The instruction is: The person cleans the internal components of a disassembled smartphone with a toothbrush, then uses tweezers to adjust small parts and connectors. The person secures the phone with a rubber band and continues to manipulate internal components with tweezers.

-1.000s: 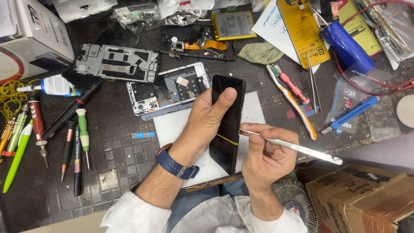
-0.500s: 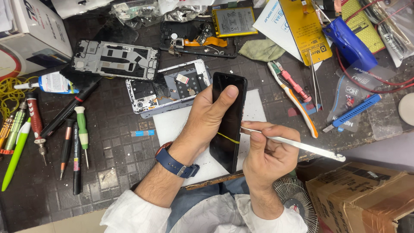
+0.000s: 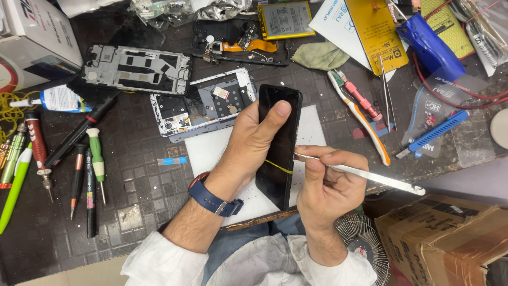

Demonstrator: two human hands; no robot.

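While the left hand (image 3: 248,143) is gripping the black phone (image 3: 278,143) at centre, right hand (image 3: 323,185) fingers are pinching the flat pry tool (image 3: 370,177) at its 3 o'clock edge; keeping the blade shallow looks wise.

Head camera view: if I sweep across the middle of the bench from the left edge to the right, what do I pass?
Green pen → green-handled screwdriver → left hand gripping the black phone → right hand holding a thin metal pry tool against the phone's edge → blue brush.
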